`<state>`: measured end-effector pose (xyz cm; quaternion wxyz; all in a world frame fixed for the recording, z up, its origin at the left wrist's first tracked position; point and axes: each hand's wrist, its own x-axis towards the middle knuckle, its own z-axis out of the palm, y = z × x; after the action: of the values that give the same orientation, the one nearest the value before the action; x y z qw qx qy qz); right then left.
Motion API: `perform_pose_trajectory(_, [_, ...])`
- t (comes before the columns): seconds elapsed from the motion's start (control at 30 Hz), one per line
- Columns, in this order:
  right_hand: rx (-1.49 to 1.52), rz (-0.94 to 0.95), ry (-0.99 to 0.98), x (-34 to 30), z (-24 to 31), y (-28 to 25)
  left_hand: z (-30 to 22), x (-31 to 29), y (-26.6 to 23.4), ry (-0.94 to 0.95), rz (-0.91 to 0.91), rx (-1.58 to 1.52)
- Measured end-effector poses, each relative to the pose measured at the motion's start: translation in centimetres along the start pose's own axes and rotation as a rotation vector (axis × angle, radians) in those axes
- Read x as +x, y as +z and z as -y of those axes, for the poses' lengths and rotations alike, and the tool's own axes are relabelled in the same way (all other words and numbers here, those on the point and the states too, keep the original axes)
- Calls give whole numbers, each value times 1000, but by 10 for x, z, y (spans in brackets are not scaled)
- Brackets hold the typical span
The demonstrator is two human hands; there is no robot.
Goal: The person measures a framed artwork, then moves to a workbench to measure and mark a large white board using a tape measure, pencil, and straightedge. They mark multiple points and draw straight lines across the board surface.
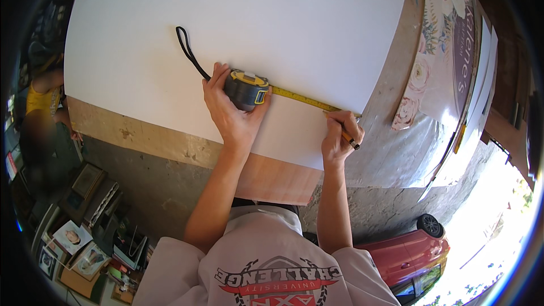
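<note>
My left hand (pixel 233 114) is closed around a black and yellow tape measure (pixel 247 92), which rests on a large white sheet (pixel 238 17). A black wrist strap (pixel 187 47) trails from its case to the upper left. The yellow blade (pixel 306 100) runs out to the right, ending near the sheet's right edge. There my right hand (pixel 341 136) grips a dark pencil or pen (pixel 349 138) with an orange-brown barrel, its far end hidden by the fingers. That hand is beside the blade's end.
Wooden board (pixel 147 137) shows under the sheet's near edge. On the right lies a floral printed banner (pixel 430 62) with clear plastic. At the left a person in a yellow top (pixel 44 96) is nearby. Framed pictures (pixel 85 255) are piled lower left; a red car (pixel 405 260) stands lower right.
</note>
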<state>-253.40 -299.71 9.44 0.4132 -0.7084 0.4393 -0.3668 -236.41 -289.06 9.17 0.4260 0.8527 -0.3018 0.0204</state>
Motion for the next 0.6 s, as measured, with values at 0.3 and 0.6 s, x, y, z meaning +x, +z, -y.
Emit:
perform_pose_trajectory(0.3, [-177, -222, 316, -34, 23, -54, 2, 0, 3, 27, -27, 0])
perform_pose_trajectory(0.6, [-439, 23, 398, -31, 39, -39, -27, 27, 3, -16, -16, -32])
